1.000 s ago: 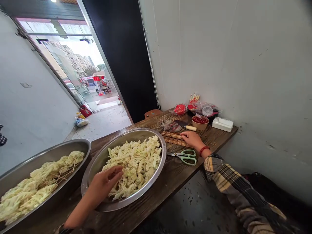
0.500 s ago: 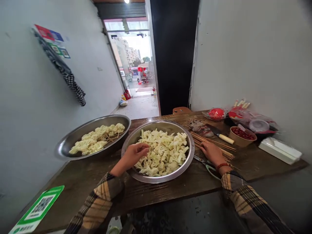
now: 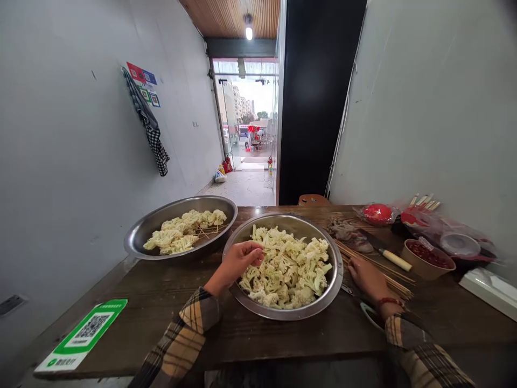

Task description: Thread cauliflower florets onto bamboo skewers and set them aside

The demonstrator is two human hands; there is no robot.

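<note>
My left hand hovers over the near left part of a steel bowl full of loose cauliflower florets. Its fingers are curled and pressed together; whatever they might hold cannot be made out against the florets. To the right of the bowl, my right hand lies low on a bundle of bamboo skewers. Its fingers are bent down and drawn together, and their tips are partly hidden. Scissors with pale green handles lie beside that wrist, partly covered by it.
A second steel basin at the left holds skewered cauliflower. Behind the skewers lies a knife with a wooden handle. Further right are a paper tub of red contents, wrapped red items and a white box. A QR card lies front left.
The camera view has tilted up and turned left, so everything sits lower and further right. Both hands stay in nearly the same places over the florets and at the skewers.
</note>
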